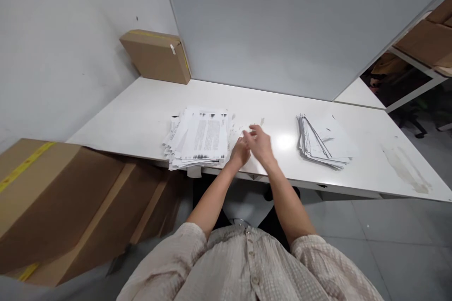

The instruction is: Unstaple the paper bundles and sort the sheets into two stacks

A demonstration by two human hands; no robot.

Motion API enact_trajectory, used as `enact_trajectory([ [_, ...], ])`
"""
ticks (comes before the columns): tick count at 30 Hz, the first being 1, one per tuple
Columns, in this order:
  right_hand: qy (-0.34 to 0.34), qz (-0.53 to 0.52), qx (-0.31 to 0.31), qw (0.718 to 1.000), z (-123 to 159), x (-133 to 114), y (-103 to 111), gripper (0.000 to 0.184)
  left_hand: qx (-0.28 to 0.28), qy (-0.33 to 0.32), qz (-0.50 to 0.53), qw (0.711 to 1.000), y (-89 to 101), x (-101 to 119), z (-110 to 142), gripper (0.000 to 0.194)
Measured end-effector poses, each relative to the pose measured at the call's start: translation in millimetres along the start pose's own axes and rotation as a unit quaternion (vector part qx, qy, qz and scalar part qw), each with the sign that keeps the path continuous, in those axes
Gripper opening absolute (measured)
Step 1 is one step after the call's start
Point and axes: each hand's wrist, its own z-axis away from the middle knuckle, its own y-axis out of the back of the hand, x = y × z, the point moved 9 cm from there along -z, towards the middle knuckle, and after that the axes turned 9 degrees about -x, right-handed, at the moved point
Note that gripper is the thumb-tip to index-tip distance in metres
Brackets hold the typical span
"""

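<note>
My left hand (240,153) is closed just above the table's front half, its fingertips gathered around something I cannot make out. My right hand (260,143) meets it from the right, with its fingers partly spread and slightly blurred. Left of both hands lies an uneven stack of printed paper sheets (208,136), dark smudges along the edges of its top sheet. Farther right is a second, fanned-out paper stack (319,146), apart from my hands. Both stacks rest on the white table (275,99).
A closed cardboard box (158,59) stands at the table's back left against the wall. Larger cardboard boxes (70,197) with yellow tape fill the lower left. A grey panel (275,23) rises behind the table. Greyish stains (406,164) mark its right end.
</note>
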Motion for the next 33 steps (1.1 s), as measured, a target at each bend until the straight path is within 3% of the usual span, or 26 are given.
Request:
enact_trajectory([
  [3,-0.067,0.110,0.115,0.985,13.3,47.4,88.4,0.035,-0.003,-0.034,-0.072,0.997,-1.1,7.6,5.0,0.053],
  [6,-0.174,0.267,0.211,0.924,27.0,101.5,176.1,0.038,0.009,-0.057,-0.144,0.988,-0.5,13.0,7.6,0.059],
  [8,-0.238,0.324,0.203,0.893,31.6,137.9,211.2,0.054,0.011,-0.064,-0.158,0.985,-0.6,14.5,7.6,0.058],
  [10,-0.296,0.324,0.176,0.881,37.2,172.1,228.5,0.066,0.009,-0.068,-0.163,0.984,-1.2,15.1,7.2,0.059],
  [14,-0.337,0.277,0.152,0.887,47.7,206.1,229.7,0.065,0.012,-0.064,-0.166,0.984,-0.4,15.2,7.2,0.059],
  [19,-0.312,0.274,0.163,0.895,50.6,203.9,225.3,0.045,0.015,-0.068,-0.167,0.984,0.1,16.4,7.8,0.060],
  [23,-0.310,0.301,0.145,0.890,47.1,197.5,225.7,0.039,0.015,-0.070,-0.168,0.983,-0.9,16.6,7.6,0.060],
  [25,-0.297,0.352,0.141,0.877,44.2,186.0,224.8,0.039,0.017,-0.068,-0.168,0.983,-0.9,15.9,7.3,0.058],
  [28,-0.244,0.394,0.190,0.865,47.3,152.1,224.0,0.039,0.025,-0.071,-0.154,0.985,1.6,15.2,7.4,0.054],
  [30,-0.185,0.368,0.225,0.883,55.7,121.1,219.5,0.037,0.051,-0.079,-0.118,0.989,7.9,17.1,9.7,0.049],
  [33,-0.073,0.274,0.226,0.932,74.8,69.5,200.9,0.034,0.102,-0.054,0.011,0.993,21.0,17.5,16.8,0.038],
])
